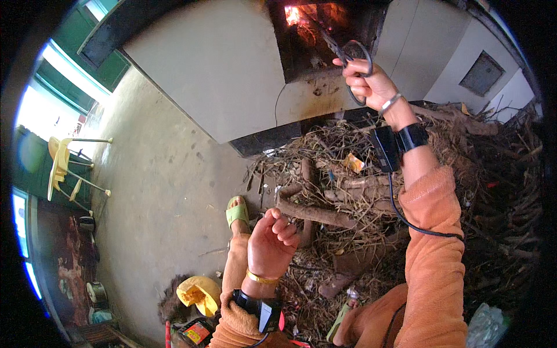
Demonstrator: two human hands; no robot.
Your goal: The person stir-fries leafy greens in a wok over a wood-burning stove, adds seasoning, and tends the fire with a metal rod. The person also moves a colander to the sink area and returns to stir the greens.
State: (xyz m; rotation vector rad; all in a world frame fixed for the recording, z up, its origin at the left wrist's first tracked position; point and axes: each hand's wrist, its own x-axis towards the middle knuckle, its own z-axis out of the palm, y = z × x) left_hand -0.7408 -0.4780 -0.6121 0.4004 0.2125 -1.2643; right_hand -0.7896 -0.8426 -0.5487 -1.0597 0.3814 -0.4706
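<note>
My right hand [369,82] grips the looped handles of dark metal fire tongs [331,42]. The tongs reach into the firebox opening [296,61] of a white-sided stove, towards the burning fire [298,17]; their far tips are hard to make out in the glow. My left hand [272,248] is palm up with loosely curled fingers and nothing in it. It hovers above my lap, close to a bent stick [322,213] on the heap of firewood and twigs [357,191].
A yellow chair [61,167] lies near the far left wall. By my left leg are a cut pumpkin [200,293] and a dark container with a label [196,332]. A clear plastic bag [485,326] is at lower right. Cables run from both wrist devices.
</note>
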